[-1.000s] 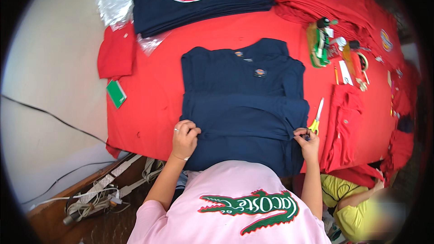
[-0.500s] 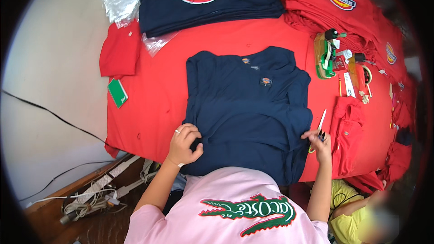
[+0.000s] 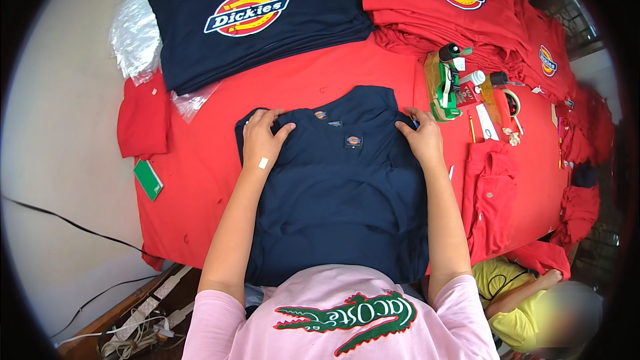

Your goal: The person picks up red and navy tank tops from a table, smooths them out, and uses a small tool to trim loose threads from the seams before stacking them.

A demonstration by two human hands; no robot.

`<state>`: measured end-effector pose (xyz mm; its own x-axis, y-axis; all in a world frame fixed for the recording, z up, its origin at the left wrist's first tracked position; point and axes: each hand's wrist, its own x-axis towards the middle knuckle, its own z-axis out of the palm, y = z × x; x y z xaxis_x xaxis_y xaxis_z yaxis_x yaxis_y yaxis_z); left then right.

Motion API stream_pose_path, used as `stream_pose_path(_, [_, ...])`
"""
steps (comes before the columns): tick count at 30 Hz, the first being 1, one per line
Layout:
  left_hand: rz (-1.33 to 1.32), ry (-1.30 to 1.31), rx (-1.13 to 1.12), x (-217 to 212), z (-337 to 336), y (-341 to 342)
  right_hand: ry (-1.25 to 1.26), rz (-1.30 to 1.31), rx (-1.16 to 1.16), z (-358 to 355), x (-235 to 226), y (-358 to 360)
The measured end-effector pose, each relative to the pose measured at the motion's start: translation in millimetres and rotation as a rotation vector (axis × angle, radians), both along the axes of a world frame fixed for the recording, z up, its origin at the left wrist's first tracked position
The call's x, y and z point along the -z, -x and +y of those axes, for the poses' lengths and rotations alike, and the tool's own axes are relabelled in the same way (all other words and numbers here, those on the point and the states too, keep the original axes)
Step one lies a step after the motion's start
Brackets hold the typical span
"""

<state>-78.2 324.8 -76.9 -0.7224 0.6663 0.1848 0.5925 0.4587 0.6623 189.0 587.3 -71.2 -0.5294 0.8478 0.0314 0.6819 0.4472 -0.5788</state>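
Observation:
A navy shirt (image 3: 333,190) lies on the red-covered table in front of me, its neckline and small label turned up. My left hand (image 3: 261,137) grips the cloth at its upper left shoulder, the thumb lying on top. At the upper right shoulder my right hand (image 3: 423,139) has its fingers curled round the edge. A small blue thing (image 3: 415,123) shows by the right fingers; its kind is too small to tell. Only a pale tip of the scissors (image 3: 451,172) shows beside my right forearm.
A navy shirt stack (image 3: 267,53) and a red shirt stack (image 3: 460,13) stand at the back. A green tape dispenser (image 3: 445,87), pencil and tape roll lie right, near folded red cloth (image 3: 490,187). A person in yellow (image 3: 513,300) sits lower right. Left are clear plastic (image 3: 137,40) and a green booklet (image 3: 148,180).
Both my hands have moved away from me, from the shirt's lower sides to its shoulders. My right forearm now covers most of the scissors. The whole view has shifted a little.

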Motion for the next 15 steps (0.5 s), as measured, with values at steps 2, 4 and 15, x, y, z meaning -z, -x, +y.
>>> stream_pose_path(2, [0.028, 0.093, 0.013, 7.0, 4.4, 4.1, 0.055, -0.093, 0.003, 7.5, -4.4, -3.0])
stream_pose_path(4, [-0.040, 0.037, -0.005, 15.7, 4.0, 9.5, 0.074, -0.166, 0.006, 12.8, -16.5, -7.9])
stream_pose_path(15, [-0.665, -0.508, -0.287, 12.2, -20.3, 34.5, 0.097, 0.392, 0.114, 7.8, -29.2, -45.3])
